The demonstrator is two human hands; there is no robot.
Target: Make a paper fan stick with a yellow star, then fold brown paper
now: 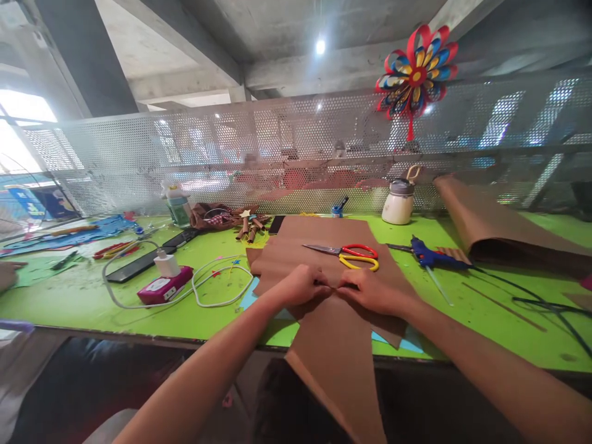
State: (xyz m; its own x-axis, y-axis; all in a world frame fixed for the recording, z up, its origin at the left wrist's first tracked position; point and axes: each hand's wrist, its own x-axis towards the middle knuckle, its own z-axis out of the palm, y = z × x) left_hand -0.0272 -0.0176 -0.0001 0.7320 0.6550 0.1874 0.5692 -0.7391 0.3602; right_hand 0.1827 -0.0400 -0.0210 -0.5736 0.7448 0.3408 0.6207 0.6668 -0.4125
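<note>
A long sheet of brown paper (333, 345) lies across the green table (231, 308) and hangs over its near edge. My left hand (303, 285) and my right hand (367, 291) sit side by side on it, both closed, fingertips pinching a small fold in the paper between them. Just beyond my hands, on more brown paper (319, 237), lie two pairs of scissors, one with red handles (359, 250) and one with yellow handles (358, 263).
A blue glue gun (432, 256) with a black cord lies to the right, near a rolled brown sheet (494, 225). A white jar (398, 202) stands at the back. To the left lie a pink box with charger (164, 285), white cable and phone (139, 265). A paper pinwheel (416, 74) hangs on the mesh wall.
</note>
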